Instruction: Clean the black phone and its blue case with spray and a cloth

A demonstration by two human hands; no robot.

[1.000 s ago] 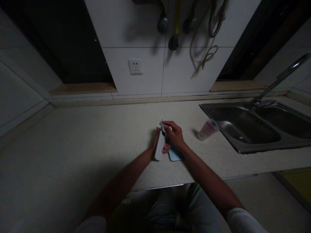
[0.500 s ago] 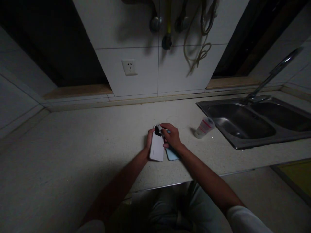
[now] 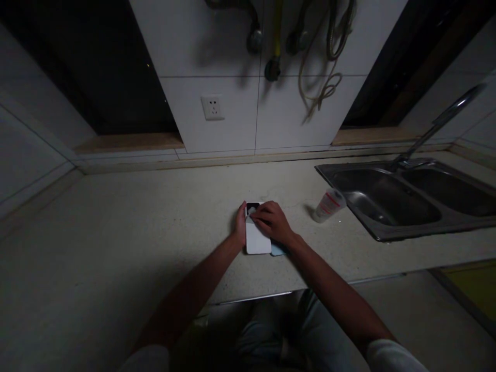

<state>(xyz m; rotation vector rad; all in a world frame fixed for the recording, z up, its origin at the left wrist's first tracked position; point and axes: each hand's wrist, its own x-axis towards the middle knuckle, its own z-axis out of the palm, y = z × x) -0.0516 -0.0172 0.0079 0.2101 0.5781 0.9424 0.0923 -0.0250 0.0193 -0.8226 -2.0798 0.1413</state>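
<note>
Seated at a dim kitchen counter, a person in light trousers bends to close work near its front edge, where a white phone sits back upward between both hands, camera end pointing away. The left hand clasps the phone's left side, thumb along the edge and the other fingers out of sight, while the right hand reaches across from the other side, fingertips pinched together on a pale scrap over the dark camera panel; in this light, the scrap could be film or tissue. A light-blue slab juts out beside the phone, partly covered by the right forearm. Should the left clasp loosen under a sideways tug, the phone could skid into the slab; a hard pull on the scrap might tear it or scuff the panel. Farther right stands a clear plastic cup with red print, which a wide swing of the right elbow could tip toward the steel sink. Beyond, a wall socket and a looped cord mark the tiles.
</note>
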